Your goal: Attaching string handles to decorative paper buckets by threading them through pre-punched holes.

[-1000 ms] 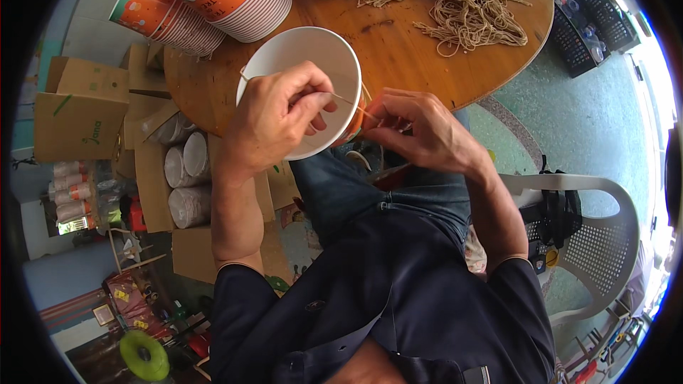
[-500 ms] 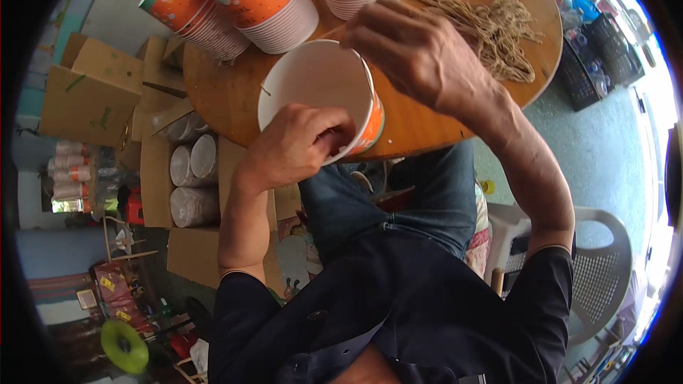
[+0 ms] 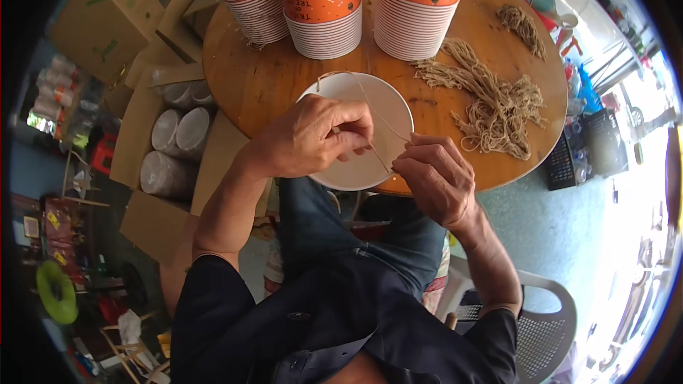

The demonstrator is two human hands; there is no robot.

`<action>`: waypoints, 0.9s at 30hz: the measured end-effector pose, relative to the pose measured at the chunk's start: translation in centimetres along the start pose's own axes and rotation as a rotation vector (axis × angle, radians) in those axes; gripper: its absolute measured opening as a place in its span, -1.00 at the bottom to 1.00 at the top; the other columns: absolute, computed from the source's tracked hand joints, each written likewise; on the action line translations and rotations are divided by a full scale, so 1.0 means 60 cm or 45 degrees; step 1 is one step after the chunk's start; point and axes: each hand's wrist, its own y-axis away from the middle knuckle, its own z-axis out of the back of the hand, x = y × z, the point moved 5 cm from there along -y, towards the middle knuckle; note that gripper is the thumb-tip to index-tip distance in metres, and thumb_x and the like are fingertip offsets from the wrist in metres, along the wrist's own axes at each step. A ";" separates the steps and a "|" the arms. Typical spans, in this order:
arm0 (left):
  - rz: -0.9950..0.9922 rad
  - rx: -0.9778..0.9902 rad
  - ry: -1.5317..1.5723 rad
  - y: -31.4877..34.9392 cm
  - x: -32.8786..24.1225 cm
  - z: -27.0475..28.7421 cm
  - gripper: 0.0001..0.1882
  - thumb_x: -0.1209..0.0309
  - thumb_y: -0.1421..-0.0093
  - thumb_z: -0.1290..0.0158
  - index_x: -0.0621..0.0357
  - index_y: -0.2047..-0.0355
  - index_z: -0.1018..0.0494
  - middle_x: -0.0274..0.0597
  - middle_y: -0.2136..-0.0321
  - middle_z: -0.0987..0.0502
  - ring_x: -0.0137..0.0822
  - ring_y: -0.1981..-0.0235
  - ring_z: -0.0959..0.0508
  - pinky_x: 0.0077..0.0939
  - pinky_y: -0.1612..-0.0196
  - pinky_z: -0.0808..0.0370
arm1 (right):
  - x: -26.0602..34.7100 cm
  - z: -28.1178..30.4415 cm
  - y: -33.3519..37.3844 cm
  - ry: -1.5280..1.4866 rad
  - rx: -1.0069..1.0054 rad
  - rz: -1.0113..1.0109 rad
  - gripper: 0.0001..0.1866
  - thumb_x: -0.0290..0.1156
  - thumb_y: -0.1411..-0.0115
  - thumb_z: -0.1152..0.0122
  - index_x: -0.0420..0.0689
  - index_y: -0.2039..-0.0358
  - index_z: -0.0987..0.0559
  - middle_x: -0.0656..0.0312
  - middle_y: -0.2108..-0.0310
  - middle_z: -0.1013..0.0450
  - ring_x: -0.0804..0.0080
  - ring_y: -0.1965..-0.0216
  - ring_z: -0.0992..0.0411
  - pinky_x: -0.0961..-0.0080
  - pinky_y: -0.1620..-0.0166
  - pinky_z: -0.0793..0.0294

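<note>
Both hands were pinching: the left hand (image 3: pixel 313 139) and the right hand (image 3: pixel 434 178) each gripped the thin string (image 3: pixel 384 124) across a white bowl (image 3: pixel 384 99) at the near edge of the round wooden surface (image 3: pixel 263 78), string bundles (image 3: pixel 491 103) lying beside it.

Your left hand (image 3: pixel 313 139) covers part of the white bowl (image 3: pixel 388 110) — you can't see the bowl's outside at all. The thin string (image 3: pixel 384 124) vanishes between your fingers. The cup stacks (image 3: pixel 324 7) are cut off at the top edge.
</note>
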 end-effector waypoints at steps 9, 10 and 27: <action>-0.032 -0.134 0.364 0.006 0.020 -0.029 -0.90 0.48 -0.43 0.01 0.25 0.25 -0.40 -0.19 0.29 -0.60 -0.40 0.18 -0.60 -0.44 -0.02 -0.52 | -0.008 -0.018 -0.002 0.105 -0.181 -0.183 -0.70 -0.69 0.02 -0.46 -0.14 0.25 -0.66 0.19 0.30 -0.57 0.14 0.20 -0.59 0.28 0.08 -0.66; -0.033 -0.143 0.378 0.007 0.021 -0.030 -0.90 0.48 -0.43 0.01 0.25 0.25 -0.40 -0.19 0.29 -0.60 -0.40 0.18 -0.60 -0.44 -0.02 -0.52 | -0.007 -0.019 -0.002 0.102 -0.165 -0.180 -0.70 -0.69 0.02 -0.46 -0.14 0.25 -0.66 0.19 0.30 -0.57 0.14 0.20 -0.59 0.28 0.08 -0.66; -0.018 -0.085 0.364 -0.019 0.025 -0.029 -0.89 0.53 -0.41 -0.11 0.28 0.22 -0.40 -0.31 0.49 -0.53 -0.58 0.50 -0.46 -0.65 0.38 -0.44 | -0.002 0.047 -0.089 0.140 0.303 -0.050 -0.74 -0.66 -0.02 -0.36 -0.14 0.27 -0.59 0.23 0.36 -0.51 0.24 0.37 -0.52 0.35 0.38 -0.55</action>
